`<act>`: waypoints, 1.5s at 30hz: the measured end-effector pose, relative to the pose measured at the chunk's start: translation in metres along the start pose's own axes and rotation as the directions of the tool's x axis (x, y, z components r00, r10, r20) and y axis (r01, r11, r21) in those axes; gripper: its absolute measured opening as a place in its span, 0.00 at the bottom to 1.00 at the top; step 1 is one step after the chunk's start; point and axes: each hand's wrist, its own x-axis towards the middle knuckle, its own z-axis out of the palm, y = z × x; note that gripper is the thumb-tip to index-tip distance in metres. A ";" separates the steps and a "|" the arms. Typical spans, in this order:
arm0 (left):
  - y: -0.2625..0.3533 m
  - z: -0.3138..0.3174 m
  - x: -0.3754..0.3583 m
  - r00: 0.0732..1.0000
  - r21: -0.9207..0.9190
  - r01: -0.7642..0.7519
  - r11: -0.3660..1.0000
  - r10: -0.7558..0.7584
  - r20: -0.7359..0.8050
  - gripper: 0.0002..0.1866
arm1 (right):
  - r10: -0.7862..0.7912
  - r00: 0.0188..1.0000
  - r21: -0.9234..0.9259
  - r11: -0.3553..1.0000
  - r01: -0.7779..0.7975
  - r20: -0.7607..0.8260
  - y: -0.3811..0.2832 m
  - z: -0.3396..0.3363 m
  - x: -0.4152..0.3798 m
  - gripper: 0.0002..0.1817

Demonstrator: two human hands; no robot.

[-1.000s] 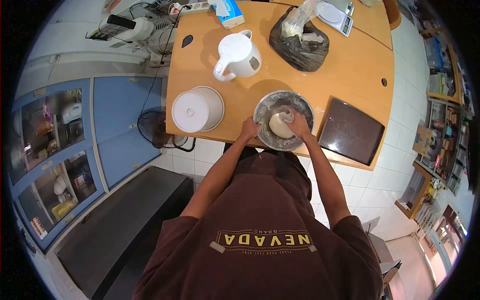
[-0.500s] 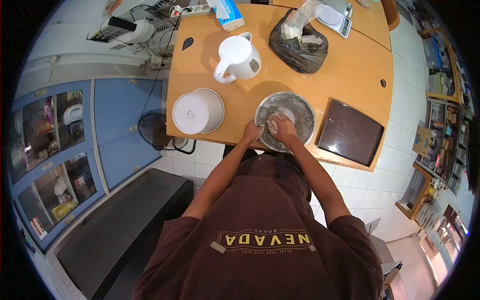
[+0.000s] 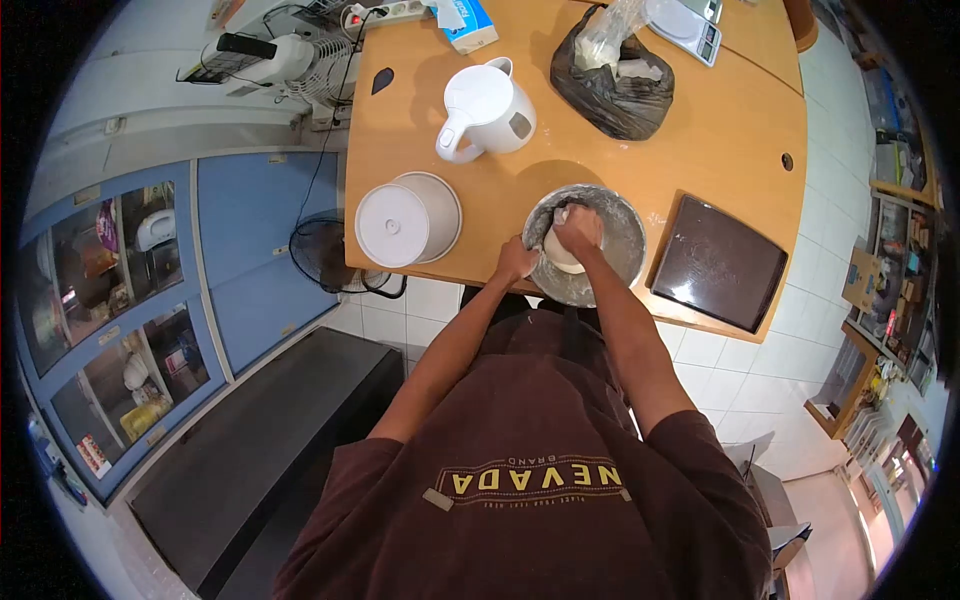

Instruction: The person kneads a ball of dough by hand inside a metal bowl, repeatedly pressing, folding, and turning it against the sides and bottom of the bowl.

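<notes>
A metal mixing bowl (image 3: 625,225), dusted with flour inside, stands at the table's near edge. My left hand (image 3: 516,258) is closed on the left side of its rim. Inside the bowl, my right hand (image 3: 582,228) presses on a pale lump of dough (image 3: 563,255), its fingers curled over the far part. The hand covers much of the dough, and the fingertips are partly hidden.
Left of the bowl is a white lidded tub (image 3: 410,220), with a white pitcher (image 3: 490,110) behind it. A dark baking tray (image 3: 720,262) lies to the right. Farther back are a black plastic bag (image 3: 640,105), a kitchen scale (image 3: 685,25) and a tissue box (image 3: 468,28).
My right hand has shifted toward the far side of the bowl, and more of the dough shows beneath it. My left hand stays on the rim. The whole view has shifted slightly.
</notes>
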 end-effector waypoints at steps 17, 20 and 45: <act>0.025 -0.008 -0.024 0.997 -0.160 0.071 0.985 -0.076 -0.029 0.24 | -0.034 0.985 0.276 0.958 0.080 -0.168 0.028 -0.041 -0.078 0.26; 0.025 -0.009 -0.024 0.996 -0.117 0.086 0.989 -0.090 -0.026 0.24 | -0.122 0.978 0.095 0.986 0.140 -0.167 0.024 -0.032 -0.086 0.28; -0.008 0.003 0.006 1.000 -0.005 0.015 1.000 -0.015 0.007 0.26 | -0.060 0.998 -0.038 0.997 0.061 0.020 0.006 -0.001 -0.007 0.16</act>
